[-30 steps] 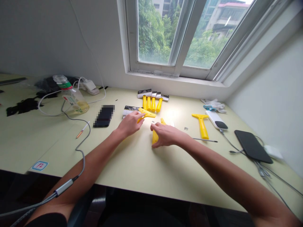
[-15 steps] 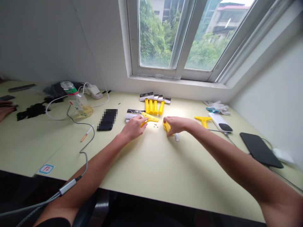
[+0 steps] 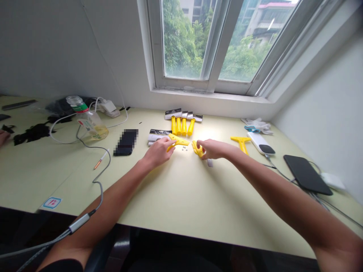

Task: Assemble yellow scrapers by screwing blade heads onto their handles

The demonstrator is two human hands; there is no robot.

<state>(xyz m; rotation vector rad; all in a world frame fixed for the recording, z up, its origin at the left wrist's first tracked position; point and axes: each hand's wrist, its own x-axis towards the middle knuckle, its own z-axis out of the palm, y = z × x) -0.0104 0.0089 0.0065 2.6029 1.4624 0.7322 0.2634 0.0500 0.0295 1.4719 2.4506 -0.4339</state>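
My left hand (image 3: 160, 152) is closed on a yellow plastic scraper head (image 3: 180, 140), its wide flat part pointing right. My right hand (image 3: 213, 149) bends its fingers over yellow plastic pieces (image 3: 197, 149) on the table and grips at them; the fingertips are partly hidden. Between the two hands lie several tiny metal nuts (image 3: 184, 148). A pale flat strip (image 3: 210, 163) rests just below my right hand. Beyond them stand several yellow handles (image 3: 178, 126) in a row. Farther right lies a yellow T-shaped scraper (image 3: 241, 142).
Boxes (image 3: 159, 134) lie behind my left hand, and small black-and-white packs (image 3: 173, 113) behind the handles. Left are a phone (image 3: 126, 142), a bottle (image 3: 92, 126) and a cable (image 3: 109, 160). Right are a white device (image 3: 259, 142), gloves (image 3: 258, 126) and a black phone (image 3: 307, 173). Another person's hand (image 3: 3, 136) shows far left.
The whole view has shifted slightly. My right hand's fingers have lifted and shifted a little at the yellow pieces, showing more of them. My left hand keeps its hold on the scraper head.
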